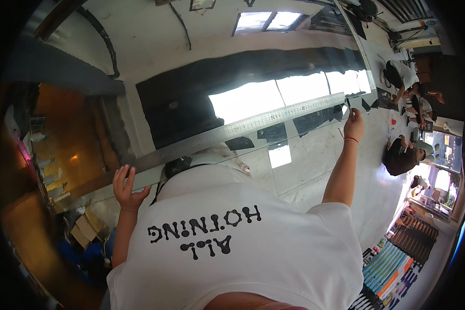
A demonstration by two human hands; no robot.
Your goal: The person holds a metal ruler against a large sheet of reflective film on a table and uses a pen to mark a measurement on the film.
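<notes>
A long metal ruler (232,130) lies slantwise across a sheet of glass (147,179), close to its near edge. My left hand (128,188) rests with its fingers apart at the ruler's near edge, towards the left, the fingertips on the ruler or the glass beside it. My right hand (354,126), a red cord at its wrist, holds a thin dark pen-like tool (348,103) upright, its tip near the ruler's right end. Whether it is a pen or a glass cutter cannot be told. The glass shows bright window reflections.
Several people (401,155) sit or crouch on the floor at the right. Cardboard pieces (84,231) and blue material lie below the glass at the lower left. A rack with colourful boxes (387,267) stands at the lower right. A thin strip (358,42) runs along the glass's right side.
</notes>
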